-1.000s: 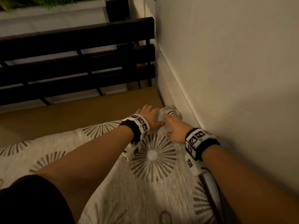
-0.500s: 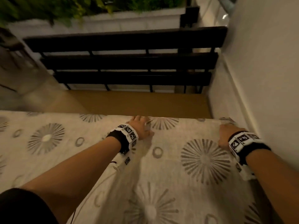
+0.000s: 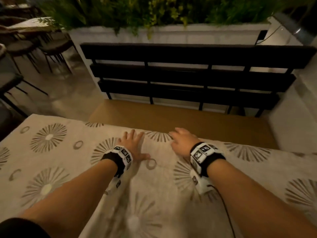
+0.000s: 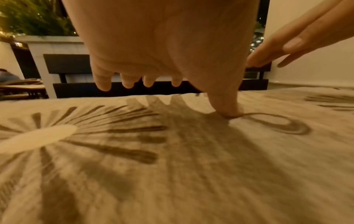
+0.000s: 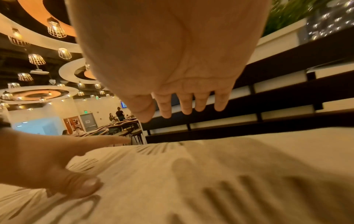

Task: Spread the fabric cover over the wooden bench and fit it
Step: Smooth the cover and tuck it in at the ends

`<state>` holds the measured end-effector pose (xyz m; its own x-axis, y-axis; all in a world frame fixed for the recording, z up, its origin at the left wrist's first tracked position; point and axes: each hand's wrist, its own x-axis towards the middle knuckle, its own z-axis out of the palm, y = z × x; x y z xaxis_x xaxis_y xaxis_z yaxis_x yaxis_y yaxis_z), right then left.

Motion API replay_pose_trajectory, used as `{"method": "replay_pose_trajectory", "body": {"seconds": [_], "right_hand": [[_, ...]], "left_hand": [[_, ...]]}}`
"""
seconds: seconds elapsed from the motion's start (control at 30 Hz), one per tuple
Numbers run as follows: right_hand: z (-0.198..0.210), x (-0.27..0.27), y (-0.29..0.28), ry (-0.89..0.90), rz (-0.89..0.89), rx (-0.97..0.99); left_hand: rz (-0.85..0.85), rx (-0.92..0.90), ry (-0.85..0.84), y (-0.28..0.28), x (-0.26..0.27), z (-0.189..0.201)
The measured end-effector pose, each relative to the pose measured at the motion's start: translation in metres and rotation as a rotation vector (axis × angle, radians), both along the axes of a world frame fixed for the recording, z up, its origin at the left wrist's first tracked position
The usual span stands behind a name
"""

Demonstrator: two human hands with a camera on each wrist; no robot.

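A cream fabric cover [image 3: 72, 162] with grey starburst and ring prints lies spread across the near part of the wooden bench [image 3: 197, 124], whose brown seat shows bare beyond the cover's far edge. My left hand [image 3: 133, 145] lies on the cover with fingers spread; in the left wrist view its thumb [image 4: 229, 108] presses the cover [image 4: 172, 166] beside a ring print. My right hand [image 3: 182, 140] hovers just above the cover near its far edge, fingers straight and holding nothing; the right wrist view shows them [image 5: 188, 105] off the cloth [image 5: 210, 174].
The bench's dark slatted backrest [image 3: 188, 73] rises behind the seat. A white planter with green plants [image 3: 163, 19] stands behind it. A pale wall [image 3: 298, 121] closes the right side. Dark chairs [image 3: 34, 54] stand on the floor at the left.
Both hands left the cover's corner by the wall and moved left along the far edge. The right hand has come close to the left and lifted off the cloth.
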<state>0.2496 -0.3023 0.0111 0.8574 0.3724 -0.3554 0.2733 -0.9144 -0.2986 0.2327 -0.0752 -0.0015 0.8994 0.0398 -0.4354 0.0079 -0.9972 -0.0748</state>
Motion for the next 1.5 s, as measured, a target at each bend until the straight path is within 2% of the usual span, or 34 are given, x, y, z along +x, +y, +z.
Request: {"method": "replay_pose_trajectory", "body": {"seconds": [0.13, 0.23, 0.33, 0.47, 0.57, 0.63, 0.73, 0.77, 0.83, 0.93, 1.0, 1.1, 1.2, 1.27, 1.37, 1.43, 1.5], "right_hand": [[-0.019, 0.022, 0.088, 0.068, -0.018, 0.014], [-0.039, 0.028, 0.088, 0.143, -0.096, -0.067], [-0.047, 0.026, 0.034, 0.136, -0.221, -0.182], [-0.039, 0.011, -0.084, 0.179, -0.462, -0.319], [-0.028, -0.004, -0.169, 0.241, -0.629, -0.479], [-0.02, -0.008, -0.194, 0.19, -0.595, -0.533], [-0.014, -0.002, -0.168, 0.036, -0.339, -0.326], [-0.015, 0.0, -0.153, 0.049, -0.254, -0.247], [-0.023, 0.0, -0.143, 0.154, -0.223, -0.156], [-0.02, -0.008, -0.198, 0.229, -0.35, -0.167], [-0.015, -0.02, -0.266, 0.237, -0.479, -0.22], [-0.013, -0.043, -0.368, 0.198, -0.65, -0.427], [-0.001, -0.061, -0.411, 0.299, -0.695, -0.558], [0.008, -0.067, -0.412, 0.369, -0.702, -0.632], [0.01, -0.044, -0.379, 0.133, -0.656, -0.715], [0.006, -0.014, -0.317, -0.079, -0.496, -0.583], [0.013, 0.001, -0.223, -0.119, -0.292, -0.373]], "left_hand": [[-0.038, -0.071, 0.109, 0.022, 0.03, -0.016], [-0.05, -0.095, 0.152, 0.024, 0.041, -0.024], [-0.086, -0.087, 0.141, 0.026, 0.043, -0.025], [-0.115, -0.064, 0.169, 0.018, 0.052, -0.016], [-0.273, 0.096, 0.155, -0.001, 0.063, -0.008], [-0.424, 0.111, 0.136, -0.042, 0.066, 0.0], [-0.491, -0.074, 0.194, -0.13, 0.052, 0.004], [-0.515, -0.118, 0.212, -0.156, 0.045, 0.002], [-0.535, -0.119, 0.2, -0.186, 0.038, -0.007], [-0.451, -0.073, 0.244, -0.187, 0.042, -0.017], [-0.418, -0.033, 0.259, -0.189, 0.046, -0.02], [-0.395, -0.042, 0.281, -0.188, 0.052, -0.028], [-0.381, -0.045, 0.319, -0.187, 0.054, -0.031], [-0.371, -0.026, 0.327, -0.187, 0.053, -0.026], [-0.381, -0.025, 0.288, -0.185, 0.046, -0.014], [-0.41, -0.054, 0.214, -0.181, 0.038, -0.009], [-0.459, -0.091, 0.165, -0.18, 0.03, -0.011]]}}
